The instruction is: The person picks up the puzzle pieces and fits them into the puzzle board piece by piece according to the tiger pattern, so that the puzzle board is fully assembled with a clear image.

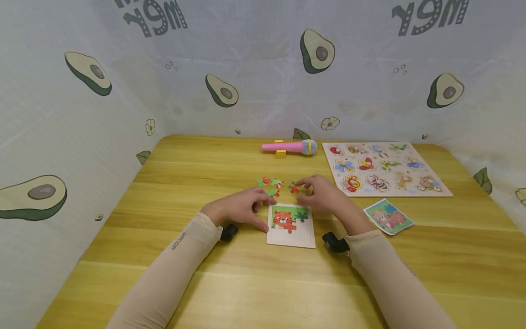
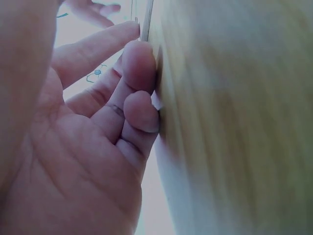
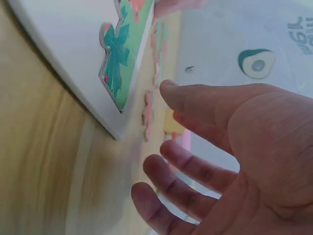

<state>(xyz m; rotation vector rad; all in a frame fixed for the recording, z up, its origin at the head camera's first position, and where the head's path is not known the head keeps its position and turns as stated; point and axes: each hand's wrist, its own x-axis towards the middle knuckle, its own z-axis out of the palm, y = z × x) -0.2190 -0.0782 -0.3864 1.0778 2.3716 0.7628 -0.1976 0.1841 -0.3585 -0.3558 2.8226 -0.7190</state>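
A square wooden puzzle board (image 1: 290,235) lies on the table with tiger pieces (image 1: 283,220) and a green leafy piece (image 3: 116,54) fitted along its top. My left hand (image 1: 243,206) rests at the board's left side, thumb by the left edge and forefinger near the upper corner. In the left wrist view its other fingers (image 2: 141,112) are bent against the table. Beyond the board's upper right, my right hand (image 1: 322,194) hovers with thumb and fingers spread. Its fingertips are right by a loose red-and-green piece (image 3: 147,116), which lies on the table.
Several loose puzzle pieces (image 1: 271,183) lie behind the board. A pink toy microphone (image 1: 283,146) is at the back. To the right are a large insect peg puzzle (image 1: 388,169) and a small picture card (image 1: 388,217). Avocado-print cloth (image 1: 263,59) walls the table.
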